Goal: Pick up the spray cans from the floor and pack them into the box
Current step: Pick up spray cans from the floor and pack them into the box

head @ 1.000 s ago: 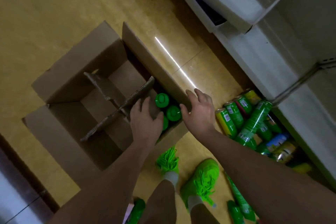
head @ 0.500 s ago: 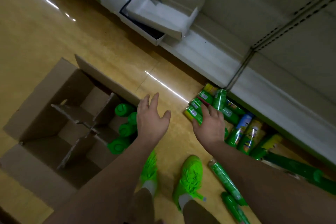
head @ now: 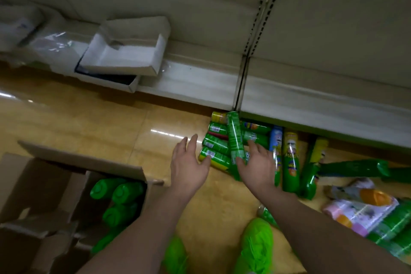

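A heap of green spray cans (head: 235,138) lies on the yellow floor against the shelf base. My left hand (head: 189,167) hovers open at the heap's left edge, fingertips almost on the nearest lying can (head: 214,157). My right hand (head: 259,162) is open over the heap, its fingers resting against the long can that lies across the others. The cardboard box (head: 82,162) stands at the lower left with dividers inside; several green-capped cans (head: 117,193) stand in its right compartment. More cans, yellow-green (head: 290,158) and blue (head: 275,140), lie to the right.
A white shelf unit (head: 289,100) runs along the back, with an open white carton (head: 124,55) on its ledge. Wrapped packs (head: 364,211) and a long green can (head: 355,168) lie at the right. My green shoes (head: 255,247) stand below, a can (head: 266,216) beside them.
Both hands left the box rim and travelled right to the heap of cans. My view swung right and up, so the box slid to the lower left.
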`<action>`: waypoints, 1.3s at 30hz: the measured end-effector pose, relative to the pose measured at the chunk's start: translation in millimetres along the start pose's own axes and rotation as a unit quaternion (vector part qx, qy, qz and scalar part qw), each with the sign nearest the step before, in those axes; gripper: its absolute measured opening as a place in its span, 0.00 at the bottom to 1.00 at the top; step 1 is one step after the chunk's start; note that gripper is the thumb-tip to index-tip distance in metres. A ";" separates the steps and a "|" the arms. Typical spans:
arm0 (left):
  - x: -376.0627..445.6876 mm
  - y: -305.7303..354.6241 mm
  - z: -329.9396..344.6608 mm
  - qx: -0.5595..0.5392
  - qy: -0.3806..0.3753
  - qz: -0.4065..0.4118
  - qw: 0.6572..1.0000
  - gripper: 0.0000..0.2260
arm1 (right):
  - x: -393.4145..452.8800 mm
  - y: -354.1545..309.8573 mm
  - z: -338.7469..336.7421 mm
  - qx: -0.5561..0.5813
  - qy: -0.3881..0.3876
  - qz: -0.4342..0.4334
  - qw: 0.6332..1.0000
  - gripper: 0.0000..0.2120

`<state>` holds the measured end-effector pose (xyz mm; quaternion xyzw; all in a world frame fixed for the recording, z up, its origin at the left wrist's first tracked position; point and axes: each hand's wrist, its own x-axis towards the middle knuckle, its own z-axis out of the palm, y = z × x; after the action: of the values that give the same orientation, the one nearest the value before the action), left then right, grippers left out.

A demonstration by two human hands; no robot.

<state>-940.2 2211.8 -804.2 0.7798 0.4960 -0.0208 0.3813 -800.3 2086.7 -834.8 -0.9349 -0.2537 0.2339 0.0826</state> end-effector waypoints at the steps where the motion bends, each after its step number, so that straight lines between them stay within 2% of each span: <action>1: 8.1 -1.9 8.9 0.005 0.001 0.006 1.000 0.33 | 8.1 3.7 7.5 0.012 0.002 0.006 1.000 0.32; 12: 113.3 -32.8 143.3 0.093 -0.028 0.069 0.993 0.35 | 116.3 38.4 105.3 0.056 -0.001 0.029 0.998 0.34; 17: 140.4 -62.4 193.4 0.157 -0.054 0.094 0.982 0.38 | 141.4 47.0 146.8 0.056 -0.030 0.043 0.997 0.41; 22: 153.5 -79.8 211.8 0.273 -0.100 0.125 0.949 0.38 | 150.2 47.7 168.1 0.065 -0.020 0.055 0.996 0.45; 28: 155.5 -97.0 226.8 0.360 -0.103 0.192 0.907 0.34 | 161.3 51.0 172.3 0.099 -0.029 0.066 0.992 0.39; 32: 155.2 -105.0 230.1 0.392 -0.111 0.252 0.878 0.30 | 163.2 52.0 169.4 0.105 -0.038 0.069 0.991 0.39; 35: 150.2 -105.1 233.4 0.425 -0.128 0.258 0.858 0.35 | 163.4 51.3 170.1 0.113 -0.039 0.074 0.990 0.37; 39: 147.6 -99.8 237.0 0.457 -0.129 0.257 0.842 0.31 | 163.8 48.8 170.7 0.119 -0.033 0.080 0.989 0.35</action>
<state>-862.1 2199.4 -1090.0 0.9555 0.1580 -0.2468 0.0339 -736.1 2135.0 -1062.6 -0.9276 -0.1507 0.2988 0.1660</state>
